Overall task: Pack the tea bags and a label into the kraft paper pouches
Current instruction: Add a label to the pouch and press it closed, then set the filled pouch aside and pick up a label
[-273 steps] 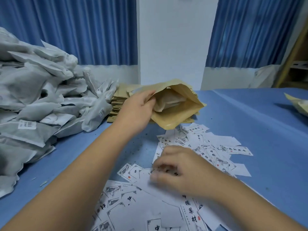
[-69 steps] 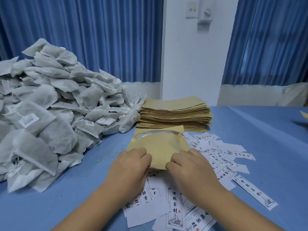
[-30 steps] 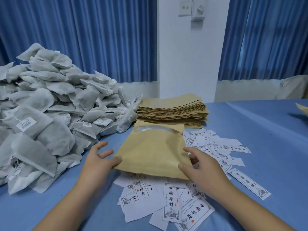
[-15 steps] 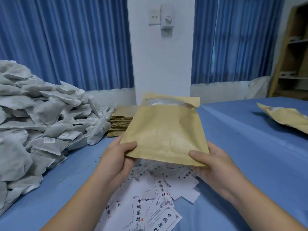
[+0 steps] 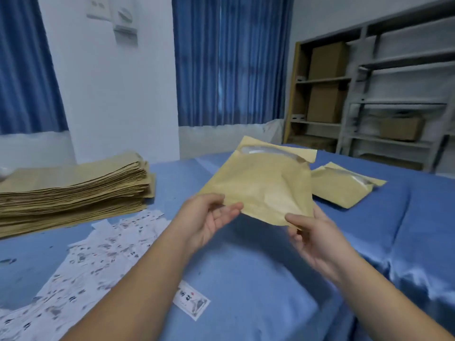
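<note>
A filled kraft paper pouch [image 5: 263, 183] with a clear strip near its top hangs in the air over the blue table. My left hand [image 5: 206, 217] pinches its lower left corner between thumb and fingers. My right hand [image 5: 312, 235] pinches its lower right corner. Another filled pouch [image 5: 342, 185] lies flat on the table just behind and to the right. White printed labels [image 5: 98, 249] are scattered at the lower left, and one label [image 5: 192, 301] lies apart near my left forearm. The tea bags are out of view.
A thick stack of flat kraft pouches [image 5: 71, 190] stands at the left. The blue cloth [image 5: 270, 279] covers the table and drops off at the right. Shelves with cardboard boxes [image 5: 327, 82] stand at the back right. Blue curtains and a white pillar lie behind.
The view has swung right, so the tea bag pile has left the frame. Both hands have carried the filled pouch to the right, toward the other pouch lying on the table.
</note>
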A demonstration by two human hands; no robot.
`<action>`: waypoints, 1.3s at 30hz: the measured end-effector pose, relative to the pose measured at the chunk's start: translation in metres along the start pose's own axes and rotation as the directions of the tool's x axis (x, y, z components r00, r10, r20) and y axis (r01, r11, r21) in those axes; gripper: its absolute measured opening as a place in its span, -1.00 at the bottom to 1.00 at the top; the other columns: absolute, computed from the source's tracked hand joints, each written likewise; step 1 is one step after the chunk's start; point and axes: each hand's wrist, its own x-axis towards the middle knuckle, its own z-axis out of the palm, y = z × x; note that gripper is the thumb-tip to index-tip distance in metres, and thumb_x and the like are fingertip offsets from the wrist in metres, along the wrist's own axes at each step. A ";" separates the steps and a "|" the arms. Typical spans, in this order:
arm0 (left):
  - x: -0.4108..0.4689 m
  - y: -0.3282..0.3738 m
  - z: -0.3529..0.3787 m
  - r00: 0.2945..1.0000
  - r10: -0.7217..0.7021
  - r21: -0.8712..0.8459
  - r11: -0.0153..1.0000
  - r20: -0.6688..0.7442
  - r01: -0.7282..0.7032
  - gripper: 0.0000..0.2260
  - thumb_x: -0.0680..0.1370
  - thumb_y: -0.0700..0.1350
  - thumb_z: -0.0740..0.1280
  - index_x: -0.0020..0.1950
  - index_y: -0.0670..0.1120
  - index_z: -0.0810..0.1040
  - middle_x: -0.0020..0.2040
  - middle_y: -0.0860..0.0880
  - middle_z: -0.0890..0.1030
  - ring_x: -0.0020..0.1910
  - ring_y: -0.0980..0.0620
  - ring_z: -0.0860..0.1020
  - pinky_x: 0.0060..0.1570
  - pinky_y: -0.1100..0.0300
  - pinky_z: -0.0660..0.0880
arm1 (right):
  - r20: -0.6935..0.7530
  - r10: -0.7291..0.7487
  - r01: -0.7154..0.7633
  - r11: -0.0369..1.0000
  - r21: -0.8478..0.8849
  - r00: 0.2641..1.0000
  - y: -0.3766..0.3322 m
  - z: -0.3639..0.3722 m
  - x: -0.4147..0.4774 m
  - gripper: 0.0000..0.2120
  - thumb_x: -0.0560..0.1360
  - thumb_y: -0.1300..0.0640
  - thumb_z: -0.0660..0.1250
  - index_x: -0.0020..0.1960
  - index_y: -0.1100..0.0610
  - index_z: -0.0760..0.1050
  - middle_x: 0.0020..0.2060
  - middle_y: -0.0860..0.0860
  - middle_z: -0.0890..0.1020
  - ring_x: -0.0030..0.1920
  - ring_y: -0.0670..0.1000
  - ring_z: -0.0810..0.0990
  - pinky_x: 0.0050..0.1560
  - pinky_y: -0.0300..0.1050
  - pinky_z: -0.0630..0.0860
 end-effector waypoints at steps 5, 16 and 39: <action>0.041 -0.011 0.062 0.997 0.081 -0.188 0.979 0.004 -0.079 -0.73 0.58 -0.31 0.24 0.28 -0.23 0.40 0.32 -0.23 0.41 0.00 -0.21 0.62 -0.07 0.00 0.60 | -0.215 -0.119 0.175 0.947 0.268 0.969 -0.057 -0.035 0.051 -0.64 0.53 0.39 0.28 0.25 0.12 0.33 0.10 0.14 0.60 -0.04 0.07 0.69 -0.03 -0.16 0.63; 0.027 -0.004 0.021 0.980 0.041 -0.066 0.996 -0.193 -0.054 -0.87 0.54 -0.20 0.23 -0.01 -0.08 0.57 -0.21 0.01 0.60 -0.35 0.04 0.55 -0.36 0.23 0.41 | -0.335 0.165 -0.148 0.986 0.077 0.928 -0.002 -0.033 0.087 -0.94 0.55 0.31 0.26 -0.11 0.28 0.43 -0.29 0.12 0.51 -0.31 0.02 0.54 -0.47 -0.26 0.55; -0.127 0.124 -0.271 0.626 0.544 0.716 0.697 -0.559 0.034 -0.81 0.55 -0.25 0.27 -0.14 -0.02 0.62 -0.20 0.00 0.64 -0.36 0.06 0.53 -0.35 0.20 0.38 | 0.264 0.217 -0.102 0.915 -0.390 0.940 0.134 0.286 0.071 -0.85 0.47 0.32 0.36 0.02 0.17 0.59 -0.24 0.08 0.63 -0.26 0.04 0.62 -0.29 -0.14 0.52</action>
